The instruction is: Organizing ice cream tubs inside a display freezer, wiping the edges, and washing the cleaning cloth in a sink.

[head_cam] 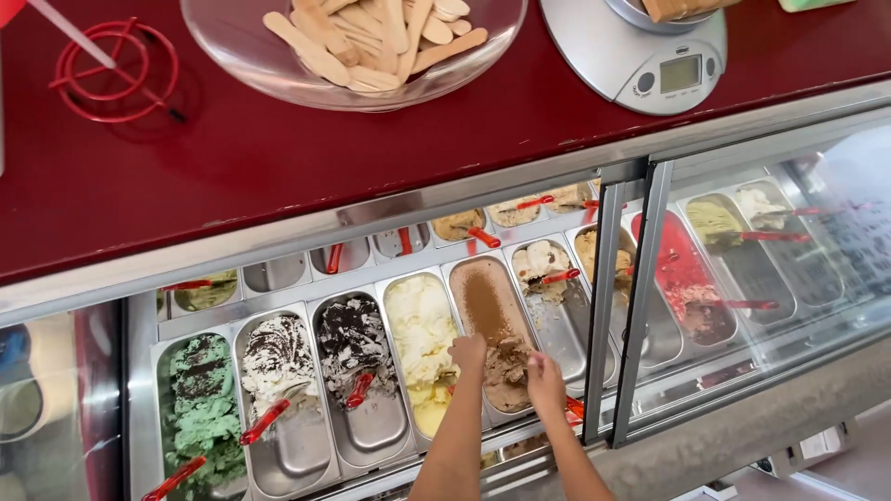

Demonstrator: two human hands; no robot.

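Nearest, at the front edge of the case: both arms come up from the bottom of view and meet over the brown ice cream pan [484, 301]. L hand [467, 353] has its fingers curled in, knuckles up, at the near-left side of the brown lump. Can't tell if it holds anything. R hand [545, 381] is wrapped round what looks like a red-handled spade [575, 406]; red shows just below the fist, blade hidden in the ice cream.

Step in hand, as I read it: working the spade into the brown ice cream [507, 366]. Getting a portion up would call for a firm push under the lump and a lift w/o scraping the steel wall.

The ice cream is piled only at the pan's near end, rough and clumpy. The rest of the pan is nearly bare, w/ just a thin brown smear to its far edge.

Beside it to the left sits a pale yellow pan [422, 339], then a dark cookie-flecked pan [353, 343], a white one w/ dark streaks [277, 357] and a green one [200, 408] at the case's left end, several w/ red spades stuck in. Just right of the hands is the upright frame of the sliding glass door [605, 306], w/ more pans behind the glass.

Farther back is a 2nd row of smaller pans, mostly low.

Beyond the case is the dark red counter [278, 176]: a glass bowl of wooden sticks [371, 42] at its far edge, a silver scale [650, 65] toward the far-right corner and a red wire holder [111, 65] far left.
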